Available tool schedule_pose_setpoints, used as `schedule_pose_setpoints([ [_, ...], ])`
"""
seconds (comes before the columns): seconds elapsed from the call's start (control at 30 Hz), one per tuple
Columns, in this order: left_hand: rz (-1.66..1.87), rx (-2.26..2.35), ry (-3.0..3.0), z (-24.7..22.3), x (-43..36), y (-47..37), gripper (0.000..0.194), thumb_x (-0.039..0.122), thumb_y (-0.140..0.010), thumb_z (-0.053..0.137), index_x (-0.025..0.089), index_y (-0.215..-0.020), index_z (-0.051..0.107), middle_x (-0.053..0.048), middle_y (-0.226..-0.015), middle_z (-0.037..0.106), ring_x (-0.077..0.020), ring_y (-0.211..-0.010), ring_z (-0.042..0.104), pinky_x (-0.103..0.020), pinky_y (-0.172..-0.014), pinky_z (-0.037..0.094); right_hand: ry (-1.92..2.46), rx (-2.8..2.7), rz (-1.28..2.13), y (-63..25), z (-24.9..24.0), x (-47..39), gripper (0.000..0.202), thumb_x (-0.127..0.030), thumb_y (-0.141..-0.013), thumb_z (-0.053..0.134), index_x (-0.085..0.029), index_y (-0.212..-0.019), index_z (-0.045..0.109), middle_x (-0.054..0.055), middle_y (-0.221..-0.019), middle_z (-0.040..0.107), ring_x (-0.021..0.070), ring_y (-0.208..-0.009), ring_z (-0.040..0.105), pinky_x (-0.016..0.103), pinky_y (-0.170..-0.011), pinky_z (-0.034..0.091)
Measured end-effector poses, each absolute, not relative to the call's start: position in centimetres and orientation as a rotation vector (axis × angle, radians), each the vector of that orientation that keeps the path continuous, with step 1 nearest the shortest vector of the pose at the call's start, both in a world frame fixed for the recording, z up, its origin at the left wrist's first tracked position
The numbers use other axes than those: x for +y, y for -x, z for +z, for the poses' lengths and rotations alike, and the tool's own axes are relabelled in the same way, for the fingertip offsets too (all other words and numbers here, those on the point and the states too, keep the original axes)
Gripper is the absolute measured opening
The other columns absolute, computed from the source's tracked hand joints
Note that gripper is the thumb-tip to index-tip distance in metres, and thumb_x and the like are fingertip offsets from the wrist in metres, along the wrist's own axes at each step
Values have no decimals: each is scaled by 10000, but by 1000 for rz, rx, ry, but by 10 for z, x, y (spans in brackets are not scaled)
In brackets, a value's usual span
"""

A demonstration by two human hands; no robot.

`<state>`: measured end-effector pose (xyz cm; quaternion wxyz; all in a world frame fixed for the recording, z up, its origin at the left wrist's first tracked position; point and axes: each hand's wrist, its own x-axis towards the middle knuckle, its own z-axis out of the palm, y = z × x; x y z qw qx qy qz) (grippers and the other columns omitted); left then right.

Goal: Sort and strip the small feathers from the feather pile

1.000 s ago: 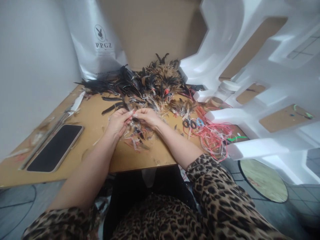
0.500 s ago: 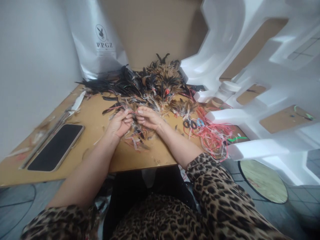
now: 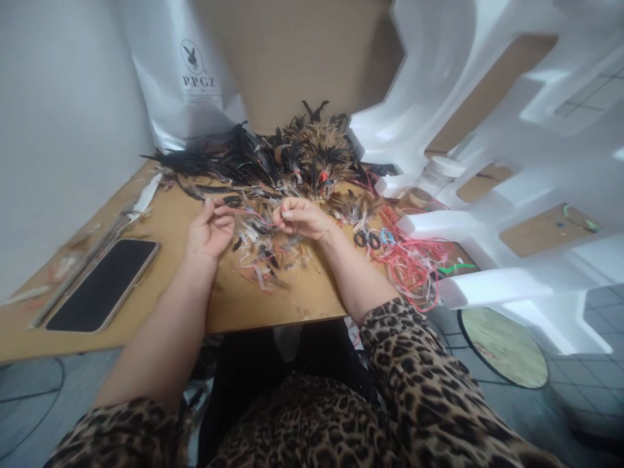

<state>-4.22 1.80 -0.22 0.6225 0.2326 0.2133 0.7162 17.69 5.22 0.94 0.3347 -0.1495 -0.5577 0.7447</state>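
Note:
A thin pink plastic string [image 3: 249, 213] stretches between my two hands above the table. Its left end runs into the closed fingers of my left hand [image 3: 210, 227], and my right hand [image 3: 303, 219] pinches the other end between thumb and fingertips. Dark and brown feathers lie just behind my left hand; whether it also grips one, I cannot make out. Beneath the string is a scatter of small loose feathers [image 3: 266, 257] and string scraps. Farther back rises a big heap of black and brown feathers [image 3: 316, 146].
A phone [image 3: 103, 286] lies at the left of the table [image 3: 283, 312]. To the right are black-handled scissors [image 3: 366, 240], a tangle of pink string [image 3: 414, 266] and a white-lidded jar [image 3: 441, 172]. White foam packing [image 3: 507, 289] borders the right side; a printed bag [image 3: 195, 107] stands behind.
My hands were close together and have moved apart, the left one going left, with the pink string drawn out between them. The whole view has shifted slightly.

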Motion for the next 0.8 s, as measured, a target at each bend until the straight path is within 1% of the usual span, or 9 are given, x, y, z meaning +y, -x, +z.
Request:
schedule_pose_setpoints([
  [0.07,1668,503,-529,-1,20,47,121,155,-783,615,191,-675,576,16,-676,590,-19,-527,493,-102,-414,367,392,-1512,1949,-180,10,52,319,-314,-637,723,-156,-727,461,0,-667,620,72,-559,533,176,-486,345],
  [0.13,1683,529,-490,0,21,50,128,160,-798,599,190,-676,576,17,-667,601,-16,-510,494,-98,-403,365,404,-1586,1957,-183,10,53,300,-306,-641,721,-149,-732,482,-7,-631,622,70,-524,530,178,-481,350],
  [0.23,1693,563,-396,3,22,54,164,161,-846,532,186,-688,565,20,-655,611,-9,-493,496,-83,-395,361,476,-1779,1946,-187,8,55,259,-309,-654,706,-119,-735,551,19,-650,646,69,-515,536,181,-478,365],
  [0.3,1693,575,-350,4,22,56,190,149,-866,495,187,-690,558,27,-648,615,-3,-482,498,-75,-386,349,599,-1939,1884,-188,8,56,263,-333,-668,689,-95,-736,599,40,-670,653,65,-524,532,179,-483,371],
  [0.4,1723,600,-302,8,22,58,205,107,-860,485,185,-682,552,37,-640,625,-1,-462,498,-82,-366,329,837,-2054,1639,-185,8,57,291,-371,-663,677,-85,-681,625,21,-621,621,51,-513,488,178,-490,362],
  [0.5,1796,628,-268,11,22,63,195,95,-842,510,183,-673,554,43,-637,631,-6,-464,503,-96,-360,321,962,-1978,1338,-175,8,56,269,-353,-639,678,-94,-631,608,-16,-570,569,39,-500,434,183,-510,352],
  [0.63,1874,673,-231,12,23,71,165,111,-833,536,193,-696,580,65,-646,633,4,-477,494,-104,-377,307,991,-1897,1087,-158,8,56,187,-276,-644,641,-96,-691,620,-14,-623,585,51,-557,467,197,-587,383],
  [0.8,1900,708,-143,6,26,78,136,110,-805,560,202,-706,572,72,-655,629,5,-466,477,-111,-380,301,1056,-2178,824,-133,16,54,160,-248,-665,581,-106,-671,654,2,-638,613,78,-610,516,200,-616,381],
])
